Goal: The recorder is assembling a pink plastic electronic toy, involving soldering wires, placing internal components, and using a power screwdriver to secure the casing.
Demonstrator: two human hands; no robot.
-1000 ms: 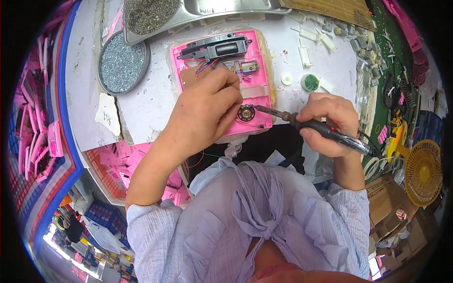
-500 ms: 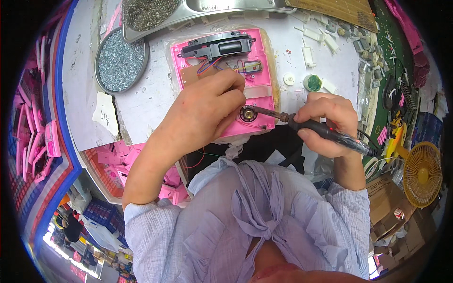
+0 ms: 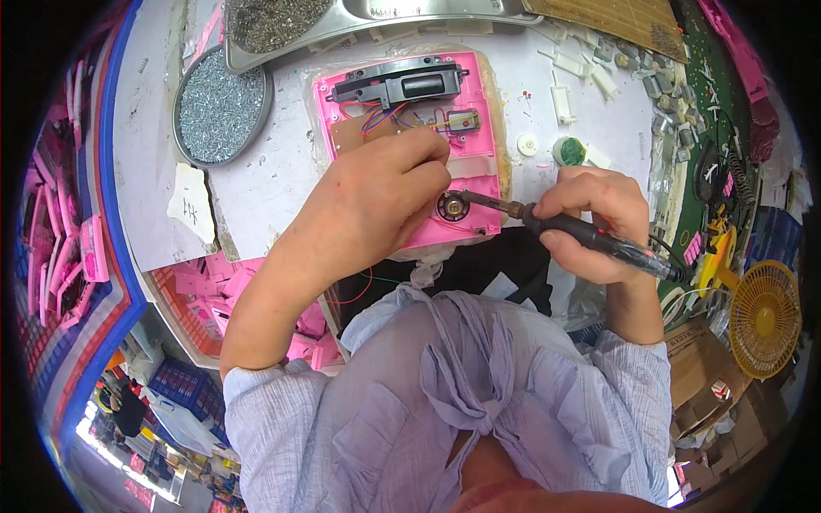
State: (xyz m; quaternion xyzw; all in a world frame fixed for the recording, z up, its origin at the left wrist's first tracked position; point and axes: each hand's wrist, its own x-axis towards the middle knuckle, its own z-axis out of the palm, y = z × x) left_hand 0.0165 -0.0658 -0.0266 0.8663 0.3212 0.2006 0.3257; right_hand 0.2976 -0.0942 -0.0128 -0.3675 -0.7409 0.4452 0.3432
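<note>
A pink plastic housing (image 3: pixel 472 185) lies open on the bench in front of me. Near its closest edge sits a small round speaker (image 3: pixel 452 206). My right hand (image 3: pixel 597 221) grips a black soldering iron (image 3: pixel 611 249), and its tip meets the speaker's upper right rim. Over the housing's left side, my left hand (image 3: pixel 380 192) is closed in a pinch beside the speaker; what its fingertips hold is hidden. Thin red and green wires (image 3: pixel 369 284) hang below that hand. Farther up the housing are a black plastic module (image 3: pixel 419 85), a small motor (image 3: pixel 463 121) and several coloured wires.
A round dish of small screws (image 3: pixel 221 107) stands at the left, with a metal tray (image 3: pixel 359 17) behind. A green-filled round tin (image 3: pixel 568 151), white plastic parts (image 3: pixel 560 98) and small grey motors (image 3: pixel 663 90) lie rightward. Pink parts fill a crate (image 3: pixel 184 321); a yellow fan (image 3: pixel 765 316) stands right.
The housing and bench appear shifted very slightly in the picture. Both hands keep nearly the same pose, and the iron's tip stays at the speaker's rim.
</note>
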